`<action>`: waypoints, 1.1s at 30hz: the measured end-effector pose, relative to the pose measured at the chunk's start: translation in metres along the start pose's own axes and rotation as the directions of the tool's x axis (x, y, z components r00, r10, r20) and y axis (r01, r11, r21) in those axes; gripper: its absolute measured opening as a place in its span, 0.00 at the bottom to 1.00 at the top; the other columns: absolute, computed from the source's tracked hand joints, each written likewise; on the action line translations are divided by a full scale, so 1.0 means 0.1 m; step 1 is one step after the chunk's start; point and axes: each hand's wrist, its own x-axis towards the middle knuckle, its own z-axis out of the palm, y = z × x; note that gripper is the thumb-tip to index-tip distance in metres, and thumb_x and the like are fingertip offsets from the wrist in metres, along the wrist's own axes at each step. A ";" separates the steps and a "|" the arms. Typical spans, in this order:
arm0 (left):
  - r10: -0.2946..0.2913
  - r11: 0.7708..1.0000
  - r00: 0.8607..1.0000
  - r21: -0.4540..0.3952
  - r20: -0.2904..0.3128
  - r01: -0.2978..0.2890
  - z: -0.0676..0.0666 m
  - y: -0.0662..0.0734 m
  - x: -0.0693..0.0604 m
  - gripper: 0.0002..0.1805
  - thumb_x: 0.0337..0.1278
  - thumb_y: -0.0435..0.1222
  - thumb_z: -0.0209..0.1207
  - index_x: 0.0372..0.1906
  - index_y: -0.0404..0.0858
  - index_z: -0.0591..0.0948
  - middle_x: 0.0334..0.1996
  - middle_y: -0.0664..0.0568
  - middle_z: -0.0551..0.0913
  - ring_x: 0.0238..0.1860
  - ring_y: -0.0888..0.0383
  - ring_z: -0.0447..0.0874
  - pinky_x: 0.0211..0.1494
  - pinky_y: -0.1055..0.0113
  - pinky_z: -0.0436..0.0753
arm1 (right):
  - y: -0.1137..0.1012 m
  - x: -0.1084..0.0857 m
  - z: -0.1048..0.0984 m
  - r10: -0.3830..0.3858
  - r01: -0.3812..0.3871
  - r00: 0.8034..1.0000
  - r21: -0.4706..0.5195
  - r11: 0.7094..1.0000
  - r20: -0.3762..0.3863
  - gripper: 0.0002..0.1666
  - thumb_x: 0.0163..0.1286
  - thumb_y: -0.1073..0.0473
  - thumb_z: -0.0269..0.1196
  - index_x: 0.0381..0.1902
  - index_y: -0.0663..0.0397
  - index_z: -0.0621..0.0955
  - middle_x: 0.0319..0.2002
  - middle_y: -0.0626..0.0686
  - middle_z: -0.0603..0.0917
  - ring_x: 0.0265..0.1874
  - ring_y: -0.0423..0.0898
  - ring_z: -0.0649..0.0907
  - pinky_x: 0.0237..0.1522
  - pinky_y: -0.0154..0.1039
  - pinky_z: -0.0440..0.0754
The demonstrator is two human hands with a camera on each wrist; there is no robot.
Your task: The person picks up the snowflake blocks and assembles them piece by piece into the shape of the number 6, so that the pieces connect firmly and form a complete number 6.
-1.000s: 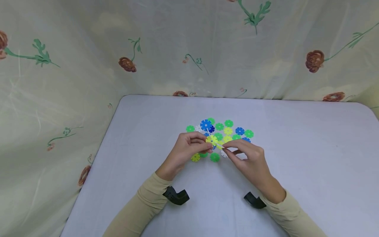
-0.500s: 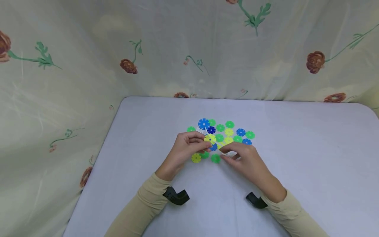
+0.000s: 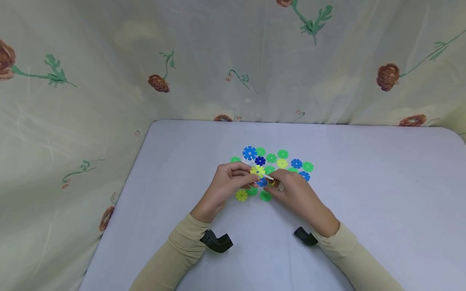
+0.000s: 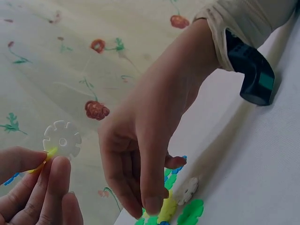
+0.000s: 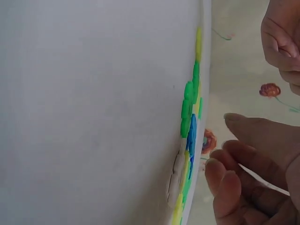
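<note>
My left hand pinches a yellow notched disc between thumb and fingers. A larger-looking blue disc is linked beyond it through a piece seen edge-on. On the yellow disc's right side a white disc sticks out, nearly edge-on; the left wrist view shows this white disc face-on, slotted onto the yellow one. My right hand hovers over the loose discs, thumb and fingers apart. In the right wrist view the right hand has nothing visible between its fingers.
Loose notched discs lie flat around the hands: several green ones, a yellow disc, blue ones and a white disc. They rest on a white-covered table. A flowered curtain hangs behind the table.
A second ago my right thumb and finger pinched the white disc at the yellow one. They have let go, and the right hand has shifted left over the loose discs. The left hand keeps its hold.
</note>
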 end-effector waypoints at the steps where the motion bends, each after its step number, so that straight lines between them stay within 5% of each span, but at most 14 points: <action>1: 0.001 1.000 1.000 0.004 0.000 -0.001 0.00 0.00 0.00 0.07 0.65 0.30 0.66 0.44 0.30 0.84 0.30 0.57 0.90 0.31 0.63 0.91 0.51 0.48 0.90 | 0.00 0.03 0.01 0.006 -0.006 1.000 -0.003 1.000 0.004 0.11 0.65 0.57 0.75 0.43 0.53 0.88 0.35 0.48 0.89 0.33 0.42 0.85 0.36 0.40 0.85; 15: 0.013 1.000 1.000 0.001 -0.015 -0.013 0.00 0.01 0.01 0.08 0.64 0.30 0.67 0.44 0.29 0.83 0.28 0.58 0.89 0.29 0.63 0.90 0.48 0.48 0.90 | 0.05 0.23 0.08 0.119 -0.121 0.987 0.011 0.993 0.109 0.23 0.64 0.56 0.75 0.53 0.64 0.86 0.41 0.56 0.86 0.30 0.44 0.79 0.30 0.36 0.77; 26: 0.006 1.000 1.000 0.009 -0.028 -0.006 -0.01 0.00 0.01 0.08 0.64 0.30 0.67 0.43 0.29 0.84 0.29 0.56 0.89 0.29 0.63 0.90 0.48 0.47 0.90 | 0.07 0.24 0.10 0.086 -0.097 0.990 0.093 0.991 0.109 0.11 0.66 0.60 0.74 0.44 0.55 0.85 0.35 0.51 0.89 0.29 0.43 0.82 0.33 0.39 0.83; 33: 0.017 1.000 1.000 0.005 -0.022 -0.017 -0.02 -0.01 0.02 0.07 0.64 0.30 0.67 0.42 0.30 0.84 0.30 0.53 0.90 0.31 0.63 0.90 0.42 0.61 0.90 | 0.11 0.13 0.03 0.072 -0.087 0.995 0.220 0.972 0.071 0.08 0.69 0.62 0.70 0.45 0.53 0.87 0.40 0.53 0.92 0.40 0.48 0.90 0.38 0.43 0.89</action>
